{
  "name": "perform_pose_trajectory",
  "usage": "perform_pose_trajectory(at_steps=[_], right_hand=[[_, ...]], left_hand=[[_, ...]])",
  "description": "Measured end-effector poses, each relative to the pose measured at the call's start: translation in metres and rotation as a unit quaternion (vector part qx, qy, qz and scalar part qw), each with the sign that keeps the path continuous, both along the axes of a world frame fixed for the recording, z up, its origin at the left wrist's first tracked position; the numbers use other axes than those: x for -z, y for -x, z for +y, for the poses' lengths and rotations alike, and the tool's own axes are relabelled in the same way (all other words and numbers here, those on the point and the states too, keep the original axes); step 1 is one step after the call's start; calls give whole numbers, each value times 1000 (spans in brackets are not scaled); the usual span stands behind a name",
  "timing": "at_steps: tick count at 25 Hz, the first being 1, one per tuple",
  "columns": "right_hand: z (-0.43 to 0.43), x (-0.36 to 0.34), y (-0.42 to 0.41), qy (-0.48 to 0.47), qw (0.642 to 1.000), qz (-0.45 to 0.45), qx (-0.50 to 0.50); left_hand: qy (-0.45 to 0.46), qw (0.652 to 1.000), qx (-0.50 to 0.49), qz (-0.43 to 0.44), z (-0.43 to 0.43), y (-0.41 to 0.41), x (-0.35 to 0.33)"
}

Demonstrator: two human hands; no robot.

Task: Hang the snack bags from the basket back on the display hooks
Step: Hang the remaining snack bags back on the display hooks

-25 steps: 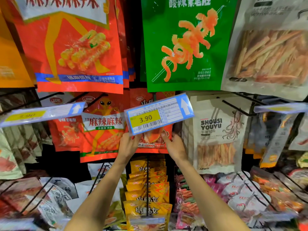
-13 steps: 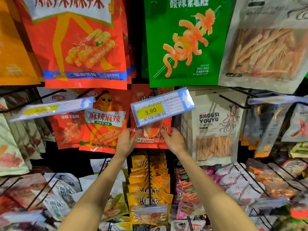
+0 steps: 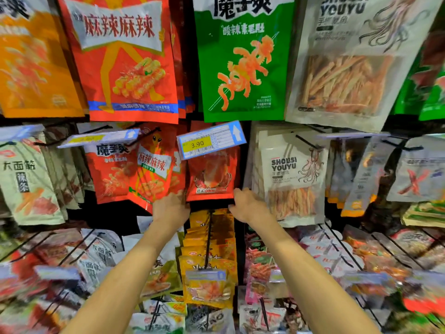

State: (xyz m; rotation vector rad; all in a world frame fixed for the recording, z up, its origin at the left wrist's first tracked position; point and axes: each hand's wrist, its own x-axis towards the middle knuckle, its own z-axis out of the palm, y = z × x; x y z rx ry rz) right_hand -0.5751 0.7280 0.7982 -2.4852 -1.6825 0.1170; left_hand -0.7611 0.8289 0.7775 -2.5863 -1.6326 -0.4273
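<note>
Since the frame half a second before, both our hands had dropped from the sides of the small red snack bag point(image 3: 212, 175) to its bottom corners, and the view had tipped upward so that more of the top row showed. The bag hung flat on its display hook behind the price tag point(image 3: 212, 140), a stiff blue-and-white plastic strip with a yellow panel reading 3.90, tilted up at its right end. The bag was glossy red foil, rectangular, with a straight sealed bottom edge.

Our left hand point(image 3: 171, 206) sat at the bag's lower left corner, fingers bent up against the edge; we could not tell whether it pinched the foil or only touched it. Our right hand point(image 3: 246, 203) was at the lower right corner, its fingers loosely curled just under the hem, and the hold there was equally unclear.

Just left hung a shiny red bag with an alien figure point(image 3: 154, 165), overlapping its neighbour. To the right hung a matte white pouch printed SHOUSI YOUYU point(image 3: 292, 174) with a clear window showing thin pale strips. Above, a large smooth green bag point(image 3: 243, 59) hung with a crisp square bottom. Below our wrists a row of small yellow packets point(image 3: 209, 247) lay shingled along a thin black wire hook.
</note>
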Motion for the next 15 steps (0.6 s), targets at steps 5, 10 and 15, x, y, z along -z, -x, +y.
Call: perform_pose_trajectory(at_steps=[5,10,15], right_hand=[[-49,-7,6,57,992,-76,-85],[-100,-15,-6,67,988,-86,-109],[-150,-22,-32,58,989,-97,-96]], left_hand=[[-45,995,-1,85,-49,4,-3],[18,990,-28,136,-98,-10,-18],[25,984,-42,172,-140,-31,-27]])
